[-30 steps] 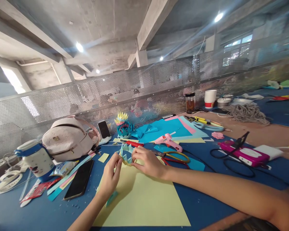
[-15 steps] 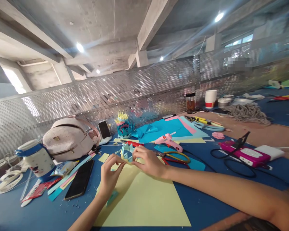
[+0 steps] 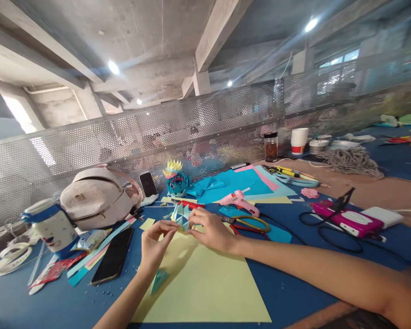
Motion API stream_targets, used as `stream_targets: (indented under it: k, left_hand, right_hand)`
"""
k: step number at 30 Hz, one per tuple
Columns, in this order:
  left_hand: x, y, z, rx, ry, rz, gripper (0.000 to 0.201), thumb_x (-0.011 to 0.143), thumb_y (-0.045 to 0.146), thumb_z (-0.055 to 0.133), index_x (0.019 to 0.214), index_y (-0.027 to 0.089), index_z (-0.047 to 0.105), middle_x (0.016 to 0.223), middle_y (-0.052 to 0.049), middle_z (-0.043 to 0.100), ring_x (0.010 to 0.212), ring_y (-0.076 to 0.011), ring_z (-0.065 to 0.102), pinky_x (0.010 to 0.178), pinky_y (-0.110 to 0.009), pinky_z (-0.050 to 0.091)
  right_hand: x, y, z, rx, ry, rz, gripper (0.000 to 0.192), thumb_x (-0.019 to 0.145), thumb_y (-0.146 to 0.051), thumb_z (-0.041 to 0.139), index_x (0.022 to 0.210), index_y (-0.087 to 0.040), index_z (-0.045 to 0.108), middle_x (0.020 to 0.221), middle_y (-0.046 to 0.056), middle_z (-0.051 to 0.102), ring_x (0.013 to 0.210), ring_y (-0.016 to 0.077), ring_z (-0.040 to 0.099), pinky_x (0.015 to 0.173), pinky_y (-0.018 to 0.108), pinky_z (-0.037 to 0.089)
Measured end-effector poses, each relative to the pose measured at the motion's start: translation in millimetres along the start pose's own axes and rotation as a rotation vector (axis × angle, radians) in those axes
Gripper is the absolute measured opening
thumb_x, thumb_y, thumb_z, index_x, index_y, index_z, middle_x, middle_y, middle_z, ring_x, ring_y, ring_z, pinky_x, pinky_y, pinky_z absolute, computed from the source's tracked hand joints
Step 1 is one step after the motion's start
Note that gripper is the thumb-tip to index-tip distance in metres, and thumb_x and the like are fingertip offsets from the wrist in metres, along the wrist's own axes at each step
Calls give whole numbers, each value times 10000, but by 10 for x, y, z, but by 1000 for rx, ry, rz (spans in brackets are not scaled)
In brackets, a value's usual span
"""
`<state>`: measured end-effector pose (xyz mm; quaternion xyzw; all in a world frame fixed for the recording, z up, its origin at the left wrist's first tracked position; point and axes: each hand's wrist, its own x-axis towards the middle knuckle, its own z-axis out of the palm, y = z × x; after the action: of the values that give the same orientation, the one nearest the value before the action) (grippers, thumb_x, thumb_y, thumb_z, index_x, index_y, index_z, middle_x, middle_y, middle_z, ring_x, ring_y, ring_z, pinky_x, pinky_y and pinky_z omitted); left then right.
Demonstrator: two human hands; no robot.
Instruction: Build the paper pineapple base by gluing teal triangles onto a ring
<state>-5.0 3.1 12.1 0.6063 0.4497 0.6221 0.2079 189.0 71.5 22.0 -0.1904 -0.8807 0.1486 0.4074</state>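
Blue table [image 3: 294,292]: yellow sheet [image 3: 205,288], black phone [image 3: 113,261], scissors [image 3: 250,225], pink glue gun [image 3: 239,202], backpack [image 3: 96,196].

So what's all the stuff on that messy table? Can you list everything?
folded paper piece: 1, light blue, held between both hands
paper sheet: 1, pale yellow, under the hands
paper flower: 1, teal with yellow top, by the mesh fence
glue gun: 1, pink, right of the hands
scissors: 1, yellow and red handles, beside the glue gun
phone: 1, black, left of the yellow sheet
backpack: 1, pale pink, far left
paper cup: 1, white and red, far right
rope: 1 pile, grey, near the cup
left hand: fingers pinching the folded piece
right hand: fingers pinching the folded piece
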Motion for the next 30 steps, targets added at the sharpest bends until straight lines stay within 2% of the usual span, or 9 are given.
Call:
stream_targets:
  k: [9,17,20,25,30]
  left_hand:
    - [-62,17,20,115,-121,112,131,846,231,650,726,180,639,810,-64,725,798,-202,666,684,-281,489]
    - [-16,8,-45,225,-5,199,111,824,193,659,718,196,689,697,-18,635,681,-165,573,630,-266,444]
    - [-10,-17,-63,288,32,183,102,808,192,672,713,205,707,670,-3,604,642,-150,526,615,-259,420]
    - [7,-79,-73,270,66,95,103,797,269,697,723,205,729,689,-11,619,671,-159,550,628,-255,450]
    - [31,-91,-66,309,22,57,156,818,325,670,781,203,758,682,-6,564,650,-155,553,617,-251,462]
  right_hand:
    - [4,-19,-9,53,-3,2,86,839,-202,677,781,-185,615,888,23,613,873,173,583,769,266,451]
    - [-5,-33,-20,35,-11,-30,77,846,-220,678,803,-191,622,897,35,619,891,189,580,779,289,458]
    - [3,-41,-22,27,-8,-27,76,842,-218,683,803,-192,623,888,36,617,884,192,580,784,293,460]
    - [18,-25,-25,38,8,3,99,833,-206,695,784,-186,610,886,26,615,880,179,578,771,273,452]
    - [26,-8,-35,44,39,14,104,841,-211,684,774,-181,610,880,25,617,885,177,578,797,277,449]
